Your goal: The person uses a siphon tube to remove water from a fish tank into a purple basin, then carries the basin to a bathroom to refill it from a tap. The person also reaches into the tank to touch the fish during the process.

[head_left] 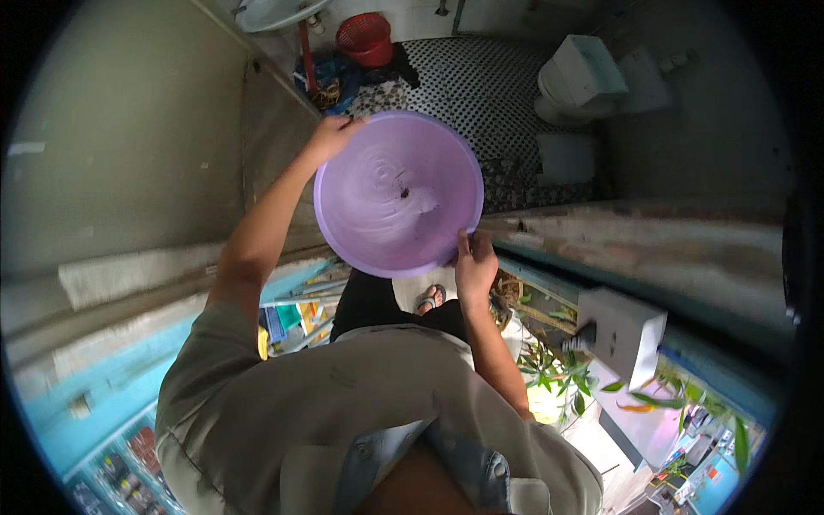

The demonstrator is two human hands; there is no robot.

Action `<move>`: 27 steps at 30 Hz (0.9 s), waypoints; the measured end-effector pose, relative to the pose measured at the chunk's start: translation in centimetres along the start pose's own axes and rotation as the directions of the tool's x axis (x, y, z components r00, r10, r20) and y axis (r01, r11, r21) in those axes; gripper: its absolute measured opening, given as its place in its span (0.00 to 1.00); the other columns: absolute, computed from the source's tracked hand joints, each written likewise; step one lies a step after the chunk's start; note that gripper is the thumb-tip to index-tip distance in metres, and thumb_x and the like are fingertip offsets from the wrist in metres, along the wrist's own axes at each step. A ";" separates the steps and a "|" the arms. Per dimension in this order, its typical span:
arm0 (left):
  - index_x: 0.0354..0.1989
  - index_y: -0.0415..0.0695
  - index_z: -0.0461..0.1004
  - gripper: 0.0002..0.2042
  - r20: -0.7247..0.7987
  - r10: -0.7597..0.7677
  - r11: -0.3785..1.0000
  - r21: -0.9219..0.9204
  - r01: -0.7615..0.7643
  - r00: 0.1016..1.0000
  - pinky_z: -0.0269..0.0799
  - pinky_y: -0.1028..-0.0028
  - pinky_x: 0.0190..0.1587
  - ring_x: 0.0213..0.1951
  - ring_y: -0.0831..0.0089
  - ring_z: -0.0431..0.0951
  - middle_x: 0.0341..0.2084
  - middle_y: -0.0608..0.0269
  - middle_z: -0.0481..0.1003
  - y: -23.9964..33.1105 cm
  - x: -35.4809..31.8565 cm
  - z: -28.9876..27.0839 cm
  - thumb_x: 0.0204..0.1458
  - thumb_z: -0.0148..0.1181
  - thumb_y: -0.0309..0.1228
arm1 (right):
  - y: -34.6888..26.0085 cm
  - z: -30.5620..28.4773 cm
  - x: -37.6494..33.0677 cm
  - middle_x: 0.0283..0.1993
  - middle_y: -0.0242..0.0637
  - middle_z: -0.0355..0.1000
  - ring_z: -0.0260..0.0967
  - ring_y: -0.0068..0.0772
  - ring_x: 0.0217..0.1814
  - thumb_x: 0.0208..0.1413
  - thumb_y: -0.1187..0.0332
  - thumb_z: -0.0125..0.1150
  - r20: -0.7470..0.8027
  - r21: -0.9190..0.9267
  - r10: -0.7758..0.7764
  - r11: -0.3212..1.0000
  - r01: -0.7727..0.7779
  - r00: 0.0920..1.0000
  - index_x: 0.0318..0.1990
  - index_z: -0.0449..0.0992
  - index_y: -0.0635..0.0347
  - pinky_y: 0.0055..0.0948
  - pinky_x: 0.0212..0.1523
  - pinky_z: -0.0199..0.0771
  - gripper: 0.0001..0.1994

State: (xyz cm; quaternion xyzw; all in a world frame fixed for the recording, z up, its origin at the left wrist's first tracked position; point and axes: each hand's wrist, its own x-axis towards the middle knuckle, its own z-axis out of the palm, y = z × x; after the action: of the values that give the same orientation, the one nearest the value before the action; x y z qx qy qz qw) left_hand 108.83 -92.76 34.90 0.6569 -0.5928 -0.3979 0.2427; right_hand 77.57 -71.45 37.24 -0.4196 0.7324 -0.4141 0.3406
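A large round purple basin (pixel 369 219) is held out in front of my body, its open top facing up. Rippled water and a small dark clump (pixel 404 193) show inside it. At the far left of the rim my left hand (pixel 335 137) is closed on the edge, some fingers hidden beneath. My right hand (pixel 475 260) grips the near right rim, its thumb and fingers bent round the edge. The basin's underside is out of sight.
Beyond the basin lies a black-and-white patterned floor (pixel 463 81). A red basket (pixel 365 39) and dark bags stand at the far left, a white toilet (pixel 581 81) at the far right. Walls flank both sides. Near my right arm are a white box (pixel 622 335) and leafy plants (pixel 558 373).
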 end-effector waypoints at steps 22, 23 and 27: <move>0.22 0.35 0.77 0.34 0.322 0.324 0.924 0.092 -0.370 0.889 0.72 0.60 0.31 0.21 0.58 0.76 0.14 0.49 0.73 12.6 31.8 10.1 0.55 0.55 0.62 | -0.3 5.4 20.6 0.32 0.49 0.78 0.76 0.30 0.27 0.61 0.60 0.62 -0.385 0.171 0.303 0.952 -0.256 0.872 0.42 0.76 0.70 0.33 0.29 0.75 0.17; 0.22 0.36 0.78 0.34 0.353 0.313 0.927 0.088 -0.364 0.882 0.72 0.60 0.31 0.21 0.59 0.76 0.14 0.49 0.74 13.5 33.1 11.0 0.55 0.55 0.62 | -1.0 4.9 21.7 0.33 0.48 0.78 0.77 0.32 0.29 0.61 0.60 0.62 -0.386 0.116 0.332 0.943 -0.312 0.861 0.42 0.76 0.70 0.34 0.31 0.75 0.17; 0.24 0.36 0.79 0.34 0.451 0.281 0.901 0.181 -0.395 0.847 0.73 0.61 0.32 0.22 0.59 0.77 0.15 0.49 0.74 17.8 36.9 14.6 0.56 0.54 0.62 | 0.6 4.0 25.7 0.36 0.48 0.79 0.79 0.39 0.36 0.60 0.59 0.62 -0.500 -0.040 0.270 0.942 -0.334 0.823 0.45 0.77 0.68 0.37 0.40 0.75 0.18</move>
State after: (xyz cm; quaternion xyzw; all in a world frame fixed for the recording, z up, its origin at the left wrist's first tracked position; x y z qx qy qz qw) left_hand 85.89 -129.56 32.02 0.4680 -0.7858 -0.3948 0.0877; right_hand 70.09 -95.60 31.16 -0.2007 0.8761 -0.4001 0.1791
